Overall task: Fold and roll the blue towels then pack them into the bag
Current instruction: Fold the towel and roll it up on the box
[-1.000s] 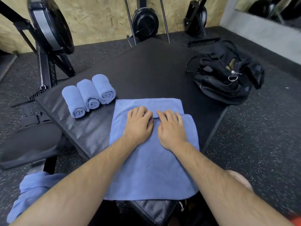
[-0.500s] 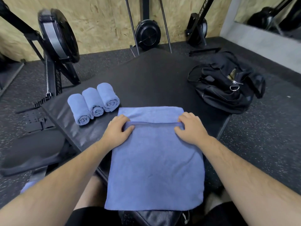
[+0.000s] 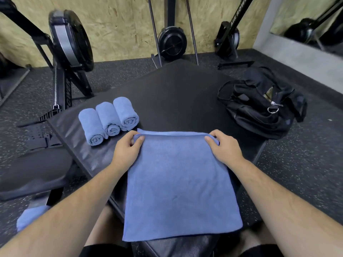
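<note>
A blue towel [image 3: 178,184] lies flat on the black padded bench [image 3: 174,97], its near edge hanging over the bench's front. My left hand [image 3: 126,151] pinches the towel's far left corner, and my right hand [image 3: 224,147] pinches the far right corner. The far edge between them is a folded double layer. Three rolled blue towels [image 3: 108,119] lie side by side on the bench to the left. The black bag [image 3: 259,108] sits open at the bench's right edge.
Another loose blue towel [image 3: 30,217] lies low on the left below the bench. Rowing machines [image 3: 68,45] stand on the rubber floor along the wooden back wall. A black seat pad [image 3: 31,173] is on the left.
My hands slid apart from the towel's middle to its two far corners. The top layer has been drawn forward until its edge meets the far edge of the towel.
</note>
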